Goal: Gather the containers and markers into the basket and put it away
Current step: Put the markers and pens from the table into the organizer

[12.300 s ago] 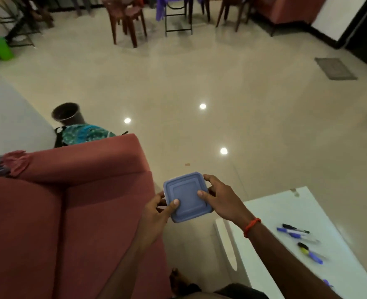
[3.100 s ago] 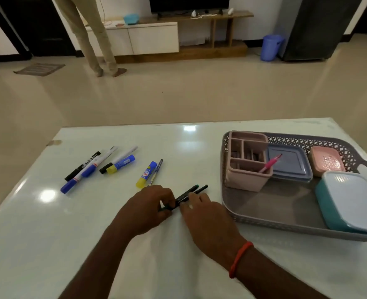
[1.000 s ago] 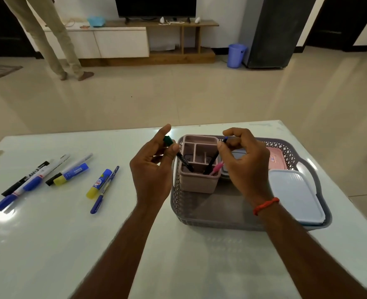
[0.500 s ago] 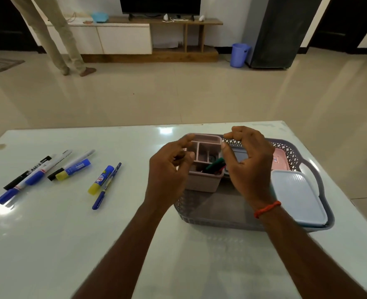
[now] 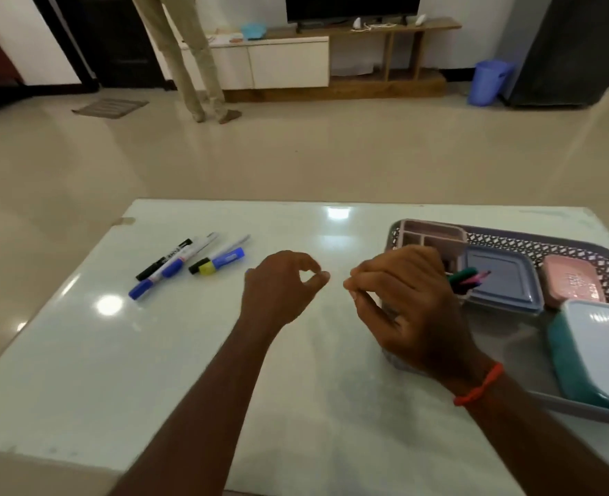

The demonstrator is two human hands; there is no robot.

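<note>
Both hands are held above the white bench (image 5: 295, 388) with nothing in them. On the left hand (image 5: 278, 288) the thumb and forefinger are curled until the tips meet in a loose ring; the fingers (image 5: 371, 277) of the right hand (image 5: 403, 302) are bunched together, thumb against fingertips, and no marker can be seen between them.

The loose markers (image 5: 188, 263) lie to the left of the left hand's fingers, side by side and partly touching. They are judged to be light, stiff and smooth-barrelled, so rolling on the glossy surface is likely; a pinch across the middle of the barrels would suit best, several taken at once.

Just behind the right hand's fingers, the pink organiser (image 5: 435, 238) stands in the grey basket (image 5: 546, 245) with a few pens (image 5: 469, 277) already in it. The lidded containers (image 5: 503, 277) lie beyond. Once loaded, the basket is judged light but slightly flexible, and is best gripped by both end rims.
</note>
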